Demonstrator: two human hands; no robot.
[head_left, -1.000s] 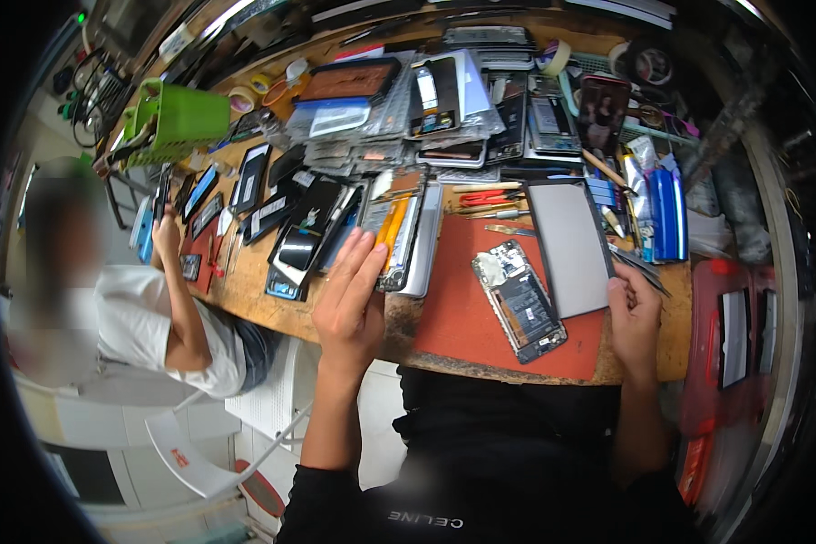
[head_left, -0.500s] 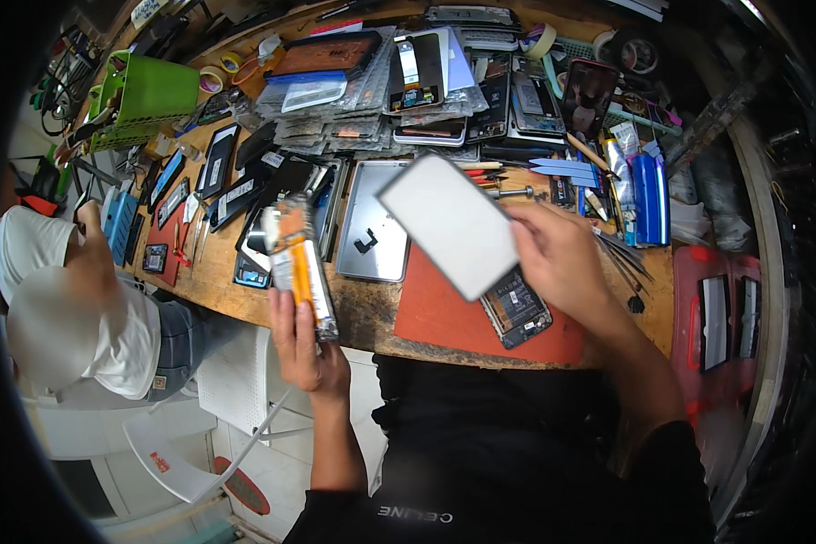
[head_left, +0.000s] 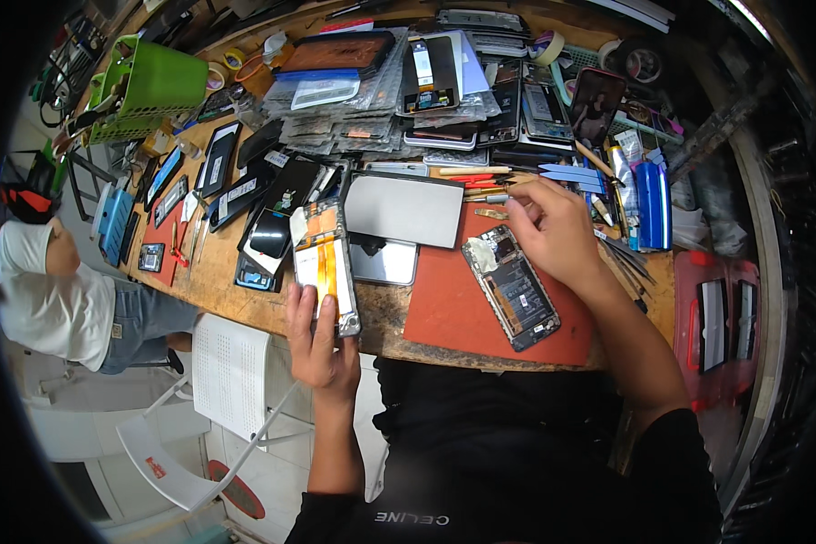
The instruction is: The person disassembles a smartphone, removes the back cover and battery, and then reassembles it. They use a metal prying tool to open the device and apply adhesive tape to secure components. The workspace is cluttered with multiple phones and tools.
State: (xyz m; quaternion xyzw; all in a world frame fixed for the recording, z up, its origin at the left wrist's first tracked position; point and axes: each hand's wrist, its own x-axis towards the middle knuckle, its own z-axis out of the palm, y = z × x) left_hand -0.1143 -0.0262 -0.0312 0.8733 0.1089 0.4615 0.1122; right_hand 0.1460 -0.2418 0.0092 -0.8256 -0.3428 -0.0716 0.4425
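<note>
My left hand (head_left: pixel 322 349) grips a phone assembly (head_left: pixel 325 263) with orange ribbon cables and a pale back, tilted over the table's front edge. My right hand (head_left: pixel 553 227) has its fingers curled together just above an opened phone (head_left: pixel 514 295). Whatever those fingers pinch, if anything, is hidden. That phone lies on the red mat (head_left: pixel 435 308) with its black battery and circuit board bare. Left of it, a flat dark-edged panel with a pale grey face (head_left: pixel 403 210) rests across the silver metal tray (head_left: pixel 394 267), covering much of it.
Phones, parts and bagged pieces (head_left: pixel 344 118) are piled at the back. A green basket (head_left: pixel 159 82) stands far left. Blue cylinders (head_left: pixel 651 204) and tools line the right side. A co-worker in white (head_left: pixel 54 281) is at the left, near a white chair (head_left: pixel 231 376).
The grey panel has left my right hand and now lies over the tray. My right hand has closed near the opened phone. The co-worker has shifted.
</note>
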